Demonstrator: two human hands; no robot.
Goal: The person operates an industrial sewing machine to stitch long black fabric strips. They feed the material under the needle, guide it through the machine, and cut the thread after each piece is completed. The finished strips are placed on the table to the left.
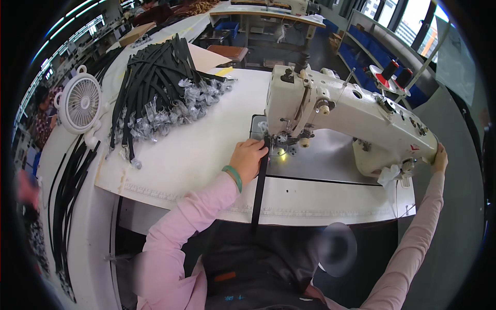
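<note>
White tabletop [181, 165] spreading left of the grip, I'm watching the nearer left hand [248, 159] pinching a black strap [260, 194], its length running bodyward.

Bright windows [413, 23] and ceiling tubes [70, 20] shine above; yellow glare [282, 156] spots the plate [325, 155]. The table [330, 201] bows, the rim goes black, a hazy smudge [337, 249] blurs the bottom.

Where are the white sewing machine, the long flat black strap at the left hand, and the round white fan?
White sewing machine [361, 114], head view: its arm.
Long flat black strap [260, 188], head view: mid-length.
Round white fan [83, 102], head view: grille centre.
</note>
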